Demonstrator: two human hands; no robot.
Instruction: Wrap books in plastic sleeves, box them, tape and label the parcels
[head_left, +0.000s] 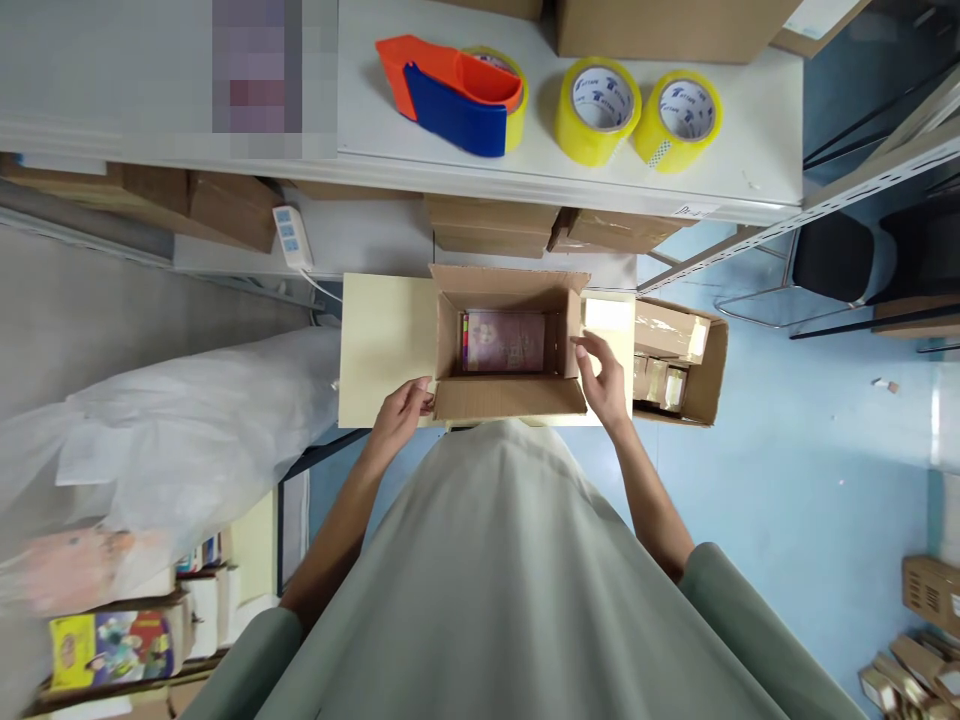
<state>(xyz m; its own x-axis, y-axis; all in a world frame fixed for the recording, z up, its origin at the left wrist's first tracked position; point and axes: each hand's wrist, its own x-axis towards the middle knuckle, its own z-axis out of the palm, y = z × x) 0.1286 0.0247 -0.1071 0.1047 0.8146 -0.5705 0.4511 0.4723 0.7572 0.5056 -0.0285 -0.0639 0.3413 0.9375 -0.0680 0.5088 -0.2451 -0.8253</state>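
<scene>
An open cardboard box (510, 398) stands on a pale low table (382, 345) right in front of me. Inside it lies a book with a purple cover (504, 341). My left hand (401, 410) touches the box's near left corner with its fingers curled against the flap. My right hand (604, 378) rests at the box's right wall, fingers spread and slightly bent, holding nothing that I can see.
A white shelf above carries an orange and blue tape dispenser (454, 92) and two yellow tape rolls (598, 108). Another open carton (682, 360) with packages sits right of the table. A white plastic bag (172, 430) lies at left, books (112, 645) below it.
</scene>
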